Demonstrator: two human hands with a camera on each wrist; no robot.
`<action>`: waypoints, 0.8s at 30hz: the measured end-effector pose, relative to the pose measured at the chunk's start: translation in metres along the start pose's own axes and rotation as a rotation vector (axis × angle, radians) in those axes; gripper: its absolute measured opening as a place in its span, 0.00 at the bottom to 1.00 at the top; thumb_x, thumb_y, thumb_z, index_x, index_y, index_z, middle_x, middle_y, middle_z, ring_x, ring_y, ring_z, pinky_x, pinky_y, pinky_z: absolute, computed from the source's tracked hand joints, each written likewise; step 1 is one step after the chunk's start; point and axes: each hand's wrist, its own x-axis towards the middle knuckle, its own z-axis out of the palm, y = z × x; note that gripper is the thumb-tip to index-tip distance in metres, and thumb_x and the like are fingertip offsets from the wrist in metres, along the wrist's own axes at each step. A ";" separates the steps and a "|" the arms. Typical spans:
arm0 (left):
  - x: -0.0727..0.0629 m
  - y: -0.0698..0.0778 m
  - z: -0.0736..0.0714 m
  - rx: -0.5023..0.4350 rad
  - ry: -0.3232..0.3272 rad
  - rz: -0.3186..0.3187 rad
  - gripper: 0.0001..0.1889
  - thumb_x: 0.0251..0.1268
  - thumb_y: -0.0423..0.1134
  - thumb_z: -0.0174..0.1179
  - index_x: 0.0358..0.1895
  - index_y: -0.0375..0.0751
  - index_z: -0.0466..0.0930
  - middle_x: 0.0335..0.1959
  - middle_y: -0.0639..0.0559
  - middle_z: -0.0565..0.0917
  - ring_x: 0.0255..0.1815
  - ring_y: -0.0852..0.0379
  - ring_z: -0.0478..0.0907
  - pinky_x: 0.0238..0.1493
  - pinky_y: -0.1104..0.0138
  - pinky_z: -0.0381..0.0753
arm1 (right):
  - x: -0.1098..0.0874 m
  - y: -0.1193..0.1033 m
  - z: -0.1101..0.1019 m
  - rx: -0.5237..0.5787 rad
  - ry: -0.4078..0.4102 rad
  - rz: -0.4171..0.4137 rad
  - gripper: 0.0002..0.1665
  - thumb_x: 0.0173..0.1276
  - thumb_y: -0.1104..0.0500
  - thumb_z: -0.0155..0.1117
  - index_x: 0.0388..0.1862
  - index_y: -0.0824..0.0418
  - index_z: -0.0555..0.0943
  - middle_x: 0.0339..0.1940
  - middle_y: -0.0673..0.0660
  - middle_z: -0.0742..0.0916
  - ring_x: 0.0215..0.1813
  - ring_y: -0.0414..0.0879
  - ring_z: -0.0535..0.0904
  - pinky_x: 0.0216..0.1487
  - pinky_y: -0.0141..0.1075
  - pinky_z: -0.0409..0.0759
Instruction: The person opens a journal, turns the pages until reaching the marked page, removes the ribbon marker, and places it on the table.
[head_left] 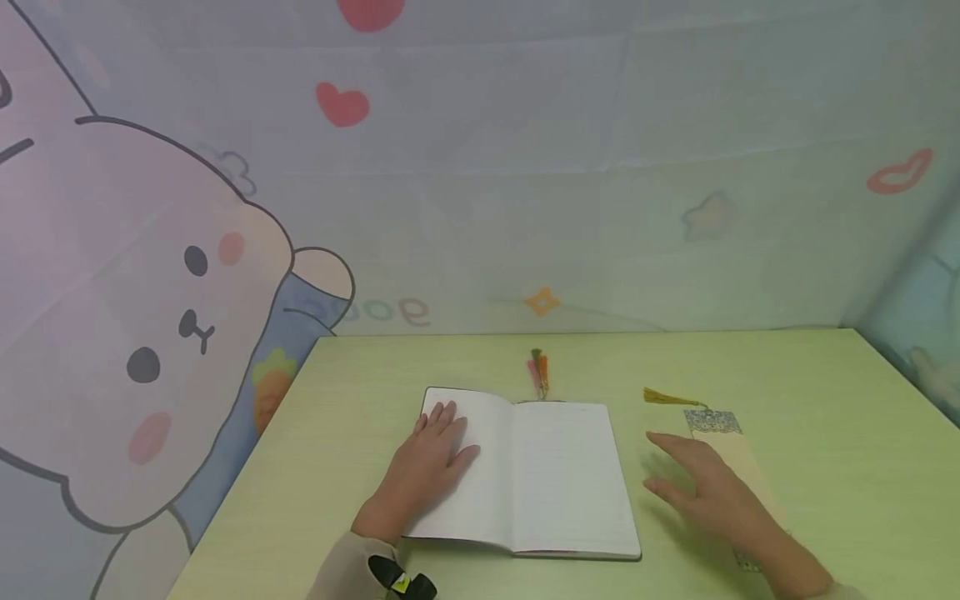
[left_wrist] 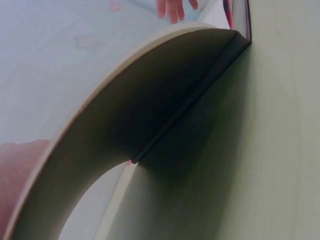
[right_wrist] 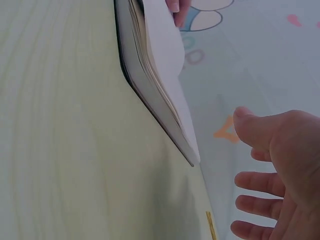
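A notebook (head_left: 573, 483) lies spread on the table with pale lined pages up. My left hand (head_left: 427, 467) rests on its left page, fingers stretched out. The left wrist view has that half of the notebook (left_wrist: 95, 125) arching up, with part of the left hand (left_wrist: 22, 175) beyond its edge. To the right, my right hand (head_left: 708, 492) hovers with fingers and thumb apart, holding nothing. Beneath it lies a cream bookmark (head_left: 723, 446) with a patterned end and a gold tassel (head_left: 671, 397); the hand and forearm hide part of it. The right wrist view shows the right hand (right_wrist: 290, 170) apart from the notebook (right_wrist: 160, 85).
Small pink, green and orange tassels (head_left: 538, 375) stick out past the notebook's top edge. The light green table (head_left: 360, 375) ends at a cartoon-printed cloth (head_left: 487, 208) behind. A black strap (head_left: 401, 579) sits on the left sleeve.
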 end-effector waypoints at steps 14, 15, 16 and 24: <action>-0.001 0.000 0.001 -0.012 -0.003 0.000 0.28 0.68 0.52 0.49 0.62 0.34 0.70 0.67 0.38 0.65 0.69 0.43 0.56 0.68 0.51 0.52 | 0.002 -0.008 0.020 -0.046 -0.157 -0.133 0.48 0.50 0.36 0.68 0.65 0.59 0.68 0.63 0.59 0.74 0.63 0.60 0.65 0.56 0.58 0.67; -0.001 0.000 0.001 -0.013 -0.004 -0.001 0.28 0.68 0.52 0.49 0.62 0.34 0.70 0.67 0.38 0.65 0.69 0.43 0.56 0.68 0.51 0.52 | 0.002 -0.008 0.020 -0.037 -0.172 -0.131 0.49 0.50 0.35 0.68 0.65 0.59 0.68 0.63 0.60 0.74 0.63 0.62 0.64 0.56 0.60 0.66; -0.001 0.000 0.001 -0.013 -0.006 -0.003 0.28 0.68 0.52 0.49 0.62 0.35 0.70 0.67 0.39 0.65 0.70 0.43 0.56 0.68 0.51 0.52 | 0.002 -0.008 0.021 -0.030 -0.188 -0.125 0.50 0.49 0.34 0.67 0.66 0.58 0.68 0.64 0.61 0.73 0.64 0.64 0.63 0.56 0.61 0.65; -0.002 -0.002 0.003 -0.011 -0.019 -0.017 0.28 0.68 0.53 0.49 0.62 0.35 0.70 0.67 0.39 0.64 0.70 0.43 0.55 0.68 0.51 0.52 | 0.002 -0.006 0.026 -0.098 -0.224 -0.199 0.49 0.49 0.31 0.64 0.61 0.62 0.72 0.62 0.64 0.73 0.61 0.65 0.65 0.53 0.62 0.68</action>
